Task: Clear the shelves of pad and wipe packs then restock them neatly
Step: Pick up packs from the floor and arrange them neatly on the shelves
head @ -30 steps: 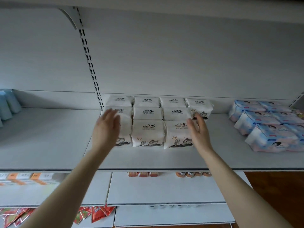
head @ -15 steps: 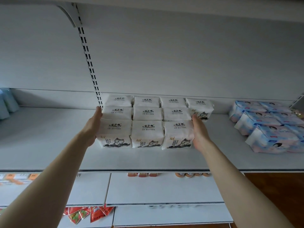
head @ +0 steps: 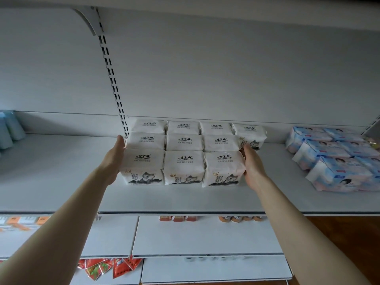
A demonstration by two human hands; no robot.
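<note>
Several white packs with a cartoon cat print [head: 184, 161] stand in tidy rows on the grey shelf [head: 185, 202], in front of its back panel. My left hand [head: 112, 159] presses flat against the left side of the block, fingers straight along the front and middle packs. My right hand [head: 251, 165] presses flat against the right side of the front pack. A further white pack [head: 249, 135] sits at the back right, just beyond my right fingertips. Both hands hold the block between them.
Several blue and pink packs [head: 337, 159] lie stacked at the shelf's right end. Pale blue packs [head: 10, 128] stand at the far left. A slotted upright [head: 112, 79] rises behind the white packs. Lower shelves carry orange and red items [head: 107, 266].
Both hands came in from above the front packs and now press on the two sides of the block. The front row looks squared up and closer together.
</note>
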